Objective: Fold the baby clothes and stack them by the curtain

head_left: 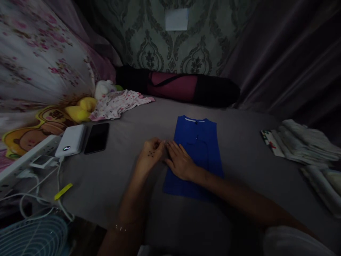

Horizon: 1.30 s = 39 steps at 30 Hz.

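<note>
Right in the middle now, working at a blue garment, spread flat on the grey sheet, with the neckline at the far end and a white strip showing inside the collar. Laying the right hand across its left side, palm down, with fingers stretched out straight and relaxed, gripping nothing. Just beside that, reaching in with the left hand, with fingers curled and thumb and forefinger drawn together at the tips, very near the right fingertips by the garment's left edge. Can't tell whether pinching any cloth there; too dark and small to call. Showing dark spots on the back of that left hand, too.

Over to the left, flat on the sheet: a black phone, and next to it a white power bank with a small lit display. Beyond these, a long white power strip, with white cables trailing toward the near edge and a bright yellow tag among them. Lower still, at the corner, a blue fan.

Further back, a pink-patterned cloth near a yellow plush. Against the patterned wall, a long black-and-maroon bag. Away to the right, well apart from the garment, folded clothes in a pile.
</note>
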### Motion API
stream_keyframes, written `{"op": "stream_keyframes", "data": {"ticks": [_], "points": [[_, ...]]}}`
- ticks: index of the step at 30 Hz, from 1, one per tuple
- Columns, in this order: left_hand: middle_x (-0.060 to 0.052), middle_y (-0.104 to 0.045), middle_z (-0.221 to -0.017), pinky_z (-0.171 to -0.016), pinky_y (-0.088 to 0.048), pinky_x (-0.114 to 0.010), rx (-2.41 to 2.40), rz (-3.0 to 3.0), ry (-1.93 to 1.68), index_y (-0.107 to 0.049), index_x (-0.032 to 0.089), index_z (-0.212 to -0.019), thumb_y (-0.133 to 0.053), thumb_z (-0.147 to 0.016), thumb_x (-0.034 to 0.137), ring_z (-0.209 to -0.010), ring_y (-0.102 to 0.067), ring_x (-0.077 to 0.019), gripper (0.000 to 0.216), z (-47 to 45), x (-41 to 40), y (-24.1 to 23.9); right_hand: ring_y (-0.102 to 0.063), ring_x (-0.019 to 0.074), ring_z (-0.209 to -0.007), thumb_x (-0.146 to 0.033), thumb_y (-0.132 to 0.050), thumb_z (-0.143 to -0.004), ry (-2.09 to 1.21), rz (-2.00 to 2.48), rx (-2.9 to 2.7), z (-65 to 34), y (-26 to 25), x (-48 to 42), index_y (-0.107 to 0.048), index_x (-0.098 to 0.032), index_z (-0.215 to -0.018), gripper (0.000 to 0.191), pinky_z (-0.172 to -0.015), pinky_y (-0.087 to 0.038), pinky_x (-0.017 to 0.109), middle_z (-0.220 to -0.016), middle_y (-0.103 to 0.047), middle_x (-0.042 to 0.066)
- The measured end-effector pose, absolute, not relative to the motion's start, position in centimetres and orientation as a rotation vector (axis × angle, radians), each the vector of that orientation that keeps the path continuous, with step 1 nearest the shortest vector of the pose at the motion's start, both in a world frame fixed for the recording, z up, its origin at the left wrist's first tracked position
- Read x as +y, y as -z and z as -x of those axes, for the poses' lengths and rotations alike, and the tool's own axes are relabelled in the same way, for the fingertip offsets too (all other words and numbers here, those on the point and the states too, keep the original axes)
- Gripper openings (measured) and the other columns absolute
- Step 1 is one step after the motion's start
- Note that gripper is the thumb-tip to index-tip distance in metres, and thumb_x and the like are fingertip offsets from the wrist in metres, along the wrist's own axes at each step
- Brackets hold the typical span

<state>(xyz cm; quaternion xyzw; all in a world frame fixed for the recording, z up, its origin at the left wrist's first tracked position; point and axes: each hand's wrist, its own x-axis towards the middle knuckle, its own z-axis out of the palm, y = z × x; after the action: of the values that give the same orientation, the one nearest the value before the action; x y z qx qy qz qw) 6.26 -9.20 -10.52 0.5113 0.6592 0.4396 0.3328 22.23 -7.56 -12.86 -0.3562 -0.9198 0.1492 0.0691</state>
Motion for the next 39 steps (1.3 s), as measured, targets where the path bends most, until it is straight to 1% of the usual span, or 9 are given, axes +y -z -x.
{"op": "stream_keyframes", "data": {"ticks": [6,14,16,18,21,24,28,34,39], "points": [[0.002,-0.053,-0.052,-0.042,-0.035,-0.021,1.764,-1.338,-1.115,-0.057,0.018,-0.069,-0.051,-0.081,0.054,-0.043,-0.048,-0.0102,0.039,-6.2,-9.2,10.6,-0.011,0.0248,-0.143,-0.048,-0.032,-0.096,-0.516,0.786,-2.807,-24.5,12.3,-12.5,-0.028,-0.004,-0.146,0.066,-0.117,-0.015,0.045,-0.153,-0.024,0.016],[0.002,-0.053,-0.052,-0.045,-0.034,-0.023,1.786,-1.439,-0.999,-0.058,0.018,-0.068,-0.050,-0.081,0.052,-0.046,-0.048,-0.0119,0.037,-7.3,-8.9,10.9,-0.012,0.0261,-0.143,-0.048,-0.036,-0.095,-0.688,0.812,-2.790,-25.0,13.0,-13.4,-0.028,-0.004,-0.146,0.068,-0.118,-0.011,0.046,-0.153,-0.023,0.018],[0.002,-0.053,-0.052,-0.046,-0.034,-0.023,1.808,-1.457,-0.978,-0.057,0.019,-0.067,-0.049,-0.081,0.050,-0.047,-0.049,-0.0125,0.036,-7.4,-8.8,11.0,-0.017,0.0253,-0.142,-0.049,-0.034,-0.095,-0.829,0.760,-2.788,-25.4,11.9,-12.8,-0.029,-0.006,-0.146,0.067,-0.117,-0.016,0.045,-0.152,-0.025,0.017],[0.001,-0.055,-0.054,-0.049,-0.036,-0.023,1.827,-1.492,-0.961,-0.057,0.019,-0.068,-0.048,-0.083,0.048,-0.050,-0.052,-0.0131,0.034,-7.6,-8.8,11.0,-0.029,0.0213,-0.139,-0.046,-0.029,-0.097,-0.930,0.714,-2.718,-26.0,10.7,-11.3,-0.035,-0.011,-0.144,0.059,-0.115,-0.025,0.039,-0.149,-0.035,0.014],[0.000,-0.059,-0.061,-0.053,-0.037,-0.024,1.849,-1.606,-0.900,-0.058,0.019,-0.075,-0.044,-0.087,0.046,-0.057,-0.056,-0.0143,0.033,-8.2,-9.1,10.7,-0.042,0.0175,-0.131,-0.040,-0.024,-0.099,-0.794,0.912,-2.505,-27.0,9.8,-7.1,-0.043,-0.017,-0.140,0.051,-0.112,-0.030,0.036,-0.141,-0.048,0.009],[-0.001,-0.063,-0.068,-0.056,-0.038,-0.024,1.835,-1.735,-0.784,-0.059,0.019,-0.081,-0.039,-0.091,0.042,-0.061,-0.058,-0.0148,0.032,-9.3,-9.4,10.7,-0.027,0.0241,-0.139,-0.041,-0.024,-0.098,-0.505,1.339,-2.452,-27.8,10.2,-1.1,-0.040,-0.011,-0.141,0.055,-0.115,-0.019,0.045,-0.147,-0.038,0.013],[-0.007,-0.065,-0.086,-0.074,-0.045,-0.029,1.709,-2.037,-0.697,-0.060,0.019,-0.089,-0.042,-0.091,0.030,-0.083,-0.061,-0.0187,0.021,-10.5,-9.5,11.6,-0.011,0.0254,-0.144,-0.041,-0.023,-0.097,-0.213,1.566,-2.490,-28.1,12.3,5.6,-0.026,-0.002,-0.146,0.062,-0.116,-0.006,0.043,-0.154,-0.020,0.015],[-0.008,-0.063,-0.095,-0.084,-0.047,-0.036,1.610,-2.227,-0.550,-0.060,0.019,-0.091,-0.043,-0.090,0.023,-0.094,-0.058,-0.0215,0.017,-10.8,-9.6,12.1,-0.009,0.0251,-0.144,-0.047,-0.017,-0.097,-0.300,1.658,-2.537,-28.1,15.5,8.1,-0.023,-0.001,-0.147,0.068,-0.116,-0.007,0.041,-0.155,-0.019,0.015],[-0.009,-0.061,-0.104,-0.087,-0.046,-0.037,1.617,-2.283,-0.447,-0.061,0.019,-0.094,-0.048,-0.087,0.020,-0.100,-0.056,-0.0230,0.015,-10.7,-9.6,11.8,-0.009,0.0242,-0.144,-0.047,-0.019,-0.097,-0.319,1.625,-2.507,-28.3,15.7,8.1,-0.023,-0.003,-0.147,0.067,-0.116,-0.004,0.041,-0.155,-0.018,0.015]]}}
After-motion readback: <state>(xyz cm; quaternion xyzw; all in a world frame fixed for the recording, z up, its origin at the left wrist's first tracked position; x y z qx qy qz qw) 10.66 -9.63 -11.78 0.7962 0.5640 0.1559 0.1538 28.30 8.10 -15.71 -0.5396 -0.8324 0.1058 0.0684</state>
